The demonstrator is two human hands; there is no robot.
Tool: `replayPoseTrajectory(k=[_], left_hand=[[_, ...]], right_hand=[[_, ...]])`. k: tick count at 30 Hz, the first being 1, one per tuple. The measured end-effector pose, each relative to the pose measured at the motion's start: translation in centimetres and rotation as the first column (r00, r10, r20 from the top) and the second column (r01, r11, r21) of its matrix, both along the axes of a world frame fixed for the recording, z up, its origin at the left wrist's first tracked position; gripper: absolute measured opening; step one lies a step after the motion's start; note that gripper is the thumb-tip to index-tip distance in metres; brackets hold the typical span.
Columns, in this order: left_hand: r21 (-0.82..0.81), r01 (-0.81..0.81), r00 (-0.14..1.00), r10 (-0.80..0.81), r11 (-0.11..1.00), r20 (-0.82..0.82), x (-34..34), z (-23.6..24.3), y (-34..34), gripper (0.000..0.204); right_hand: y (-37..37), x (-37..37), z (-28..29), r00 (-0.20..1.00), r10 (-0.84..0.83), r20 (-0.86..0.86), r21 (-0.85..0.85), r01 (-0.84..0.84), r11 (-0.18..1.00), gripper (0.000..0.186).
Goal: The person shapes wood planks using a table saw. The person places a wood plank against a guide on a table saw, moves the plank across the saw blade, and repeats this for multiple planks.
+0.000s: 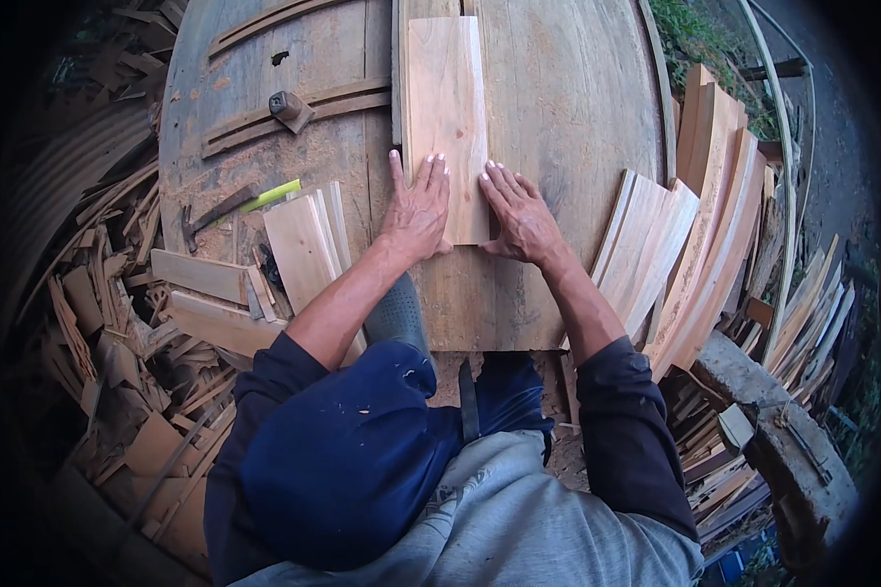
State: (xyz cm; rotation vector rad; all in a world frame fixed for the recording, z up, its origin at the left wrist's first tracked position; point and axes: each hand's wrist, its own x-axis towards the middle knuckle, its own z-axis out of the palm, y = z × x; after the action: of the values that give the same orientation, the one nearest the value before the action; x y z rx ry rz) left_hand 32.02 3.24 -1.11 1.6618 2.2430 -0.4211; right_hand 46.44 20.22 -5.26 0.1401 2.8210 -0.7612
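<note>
A long, pale wooden board (447, 108) lies flat on the worn wooden workbench (568, 108), its near end toward me. My left hand (418, 207) rests at the board's near left edge, with its fingertips on the wood. Against the right edge lies my right hand (523, 215), fingers stretched out and pointing away from me. Both hands are open, and neither wraps around the board. A dark strip (397, 78) runs along the board's left side.
A hammer (220, 210) and a yellow-green object (270, 195) lie left. Beyond them are wooden rails (338, 105) and a dark block (290, 110). Cut boards stand at left (299, 240) and right (636, 245). Wood scraps (117, 342) heap beside the bench.
</note>
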Motion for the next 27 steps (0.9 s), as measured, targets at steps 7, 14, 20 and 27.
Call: replayPoseTrajectory(k=[7, 14, 20, 27], left_hand=[[-0.014, -0.005, 0.999, 0.004, 1.0, -0.048, -1.5, -0.3, 0.9, 0.124], [0.039, -0.008, 0.999, 0.01, 0.999, -0.038, -2.4, -1.0, 1.2, 0.118], [0.014, 0.019, 0.996, -0.017, 1.0, -0.082, -3.2, -1.7, 1.6, 0.108], [0.087, -0.012, 1.0, 0.01, 0.996, 0.017, -2.9, -0.9, 0.3, 0.112]], right_hand=[[0.0, -1.8, 0.6, 0.999, -0.016, 0.04, 0.066, 0.013, 0.998, 0.11], [-0.2, -4.9, -0.9, 0.978, -0.183, 0.104, 0.096, 0.173, 0.98, 0.087], [-6.9, -6.4, -4.5, 0.824, -0.528, -0.204, 0.075, 0.551, 0.831, 0.068], [-7.6, -5.8, -4.4, 0.818, -0.501, -0.284, 0.075, 0.54, 0.838, 0.068]])
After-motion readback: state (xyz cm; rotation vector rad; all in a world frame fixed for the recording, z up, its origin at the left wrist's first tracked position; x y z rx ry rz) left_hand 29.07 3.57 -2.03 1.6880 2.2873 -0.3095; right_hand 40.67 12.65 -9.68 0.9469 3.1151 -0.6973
